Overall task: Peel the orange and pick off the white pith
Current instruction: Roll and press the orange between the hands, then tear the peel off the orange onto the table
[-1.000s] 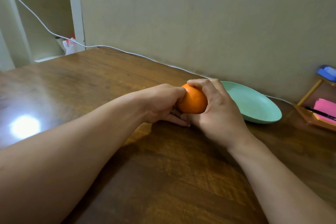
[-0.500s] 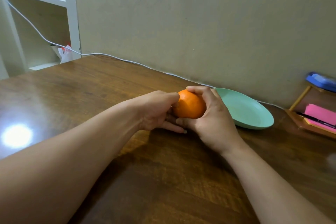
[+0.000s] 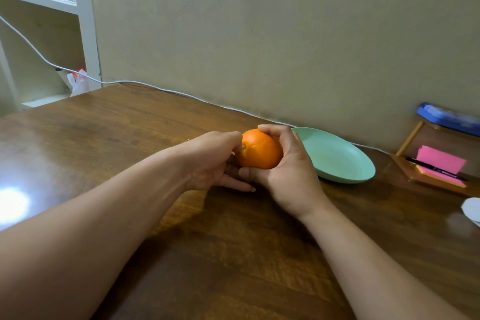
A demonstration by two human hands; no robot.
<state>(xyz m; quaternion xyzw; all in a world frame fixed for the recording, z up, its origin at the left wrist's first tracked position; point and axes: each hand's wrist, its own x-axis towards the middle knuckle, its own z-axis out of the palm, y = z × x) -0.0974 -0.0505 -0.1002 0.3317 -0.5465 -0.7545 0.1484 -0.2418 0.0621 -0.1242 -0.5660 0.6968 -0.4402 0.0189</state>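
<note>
Orange (image 3: 259,149) is still fully in its skin, held just off the table (image 3: 233,254) toward the far side. It sits sideways, long axis running left-right, stem dimple facing left. Right hand (image 3: 288,171) is wrapped round it, fingers curled over the top. Left hand (image 3: 213,161) cups the stem end, thumb tip digging in at the dimple. Green plate (image 3: 335,156) sits just right of the right hand, wall (image 3: 285,34) close behind it. Lots of bare wood left and near.
</note>
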